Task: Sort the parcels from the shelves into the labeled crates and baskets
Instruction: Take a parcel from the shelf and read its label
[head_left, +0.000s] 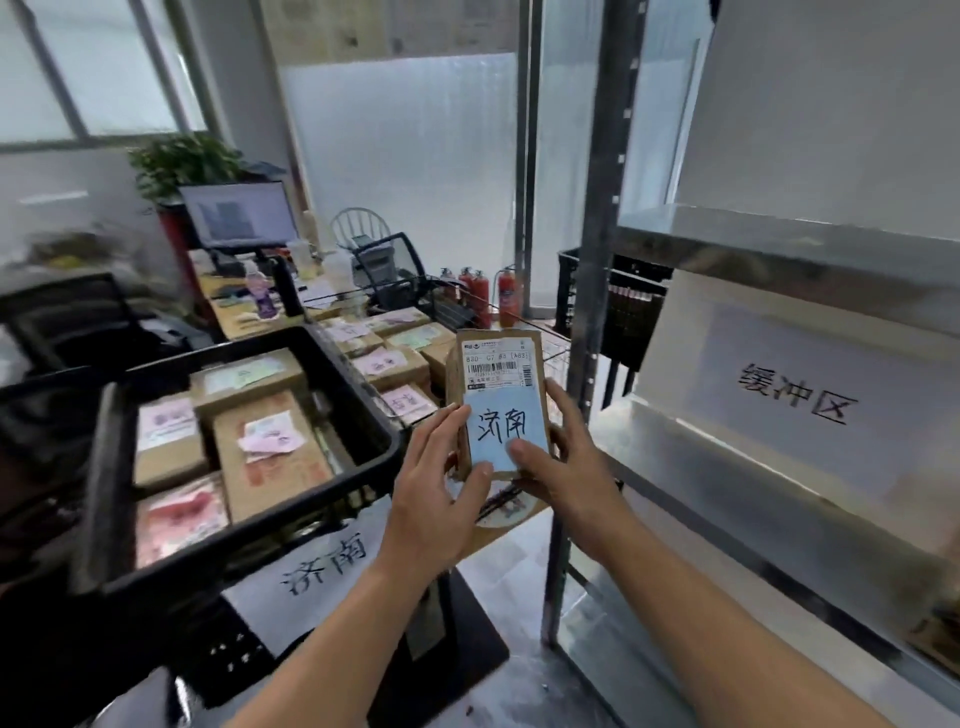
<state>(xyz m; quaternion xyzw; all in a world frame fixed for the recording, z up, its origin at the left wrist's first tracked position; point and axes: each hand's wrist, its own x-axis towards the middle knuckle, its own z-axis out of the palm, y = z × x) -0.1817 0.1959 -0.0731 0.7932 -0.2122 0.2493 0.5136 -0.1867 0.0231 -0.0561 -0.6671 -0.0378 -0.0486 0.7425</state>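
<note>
Both forearms reach up from the bottom edge as my left hand (441, 467) and right hand (563, 457) clasp a brown cardboard parcel (498, 332) between them. The parcel stands upright in the air with its face toward me. The left fingers curl round its left edge, with the thumb at its lower corner. The right thumb presses the front and the right fingers wrap behind the right edge.

A printed shipping label (498, 364) with a barcode covers the parcel's upper half. Below it is a blue note (498, 426) handwritten "济南".

The parcel hangs between a black crate (363, 395) on my left and a metal shelf (597, 260) on my right. The crate holds several brown parcels with pink and pale slips, and a paper sign (327, 566) on its front reads "济南". A white sign (795, 395) on the shelf reads "缓冲区".

More labelled boxes (389, 358) lie packed just behind the crate. Farther back are a desk with a monitor (241, 215), a potted plant (182, 161), an office chair (387, 265) and red fire extinguishers (506, 291) by a frosted partition.
</note>
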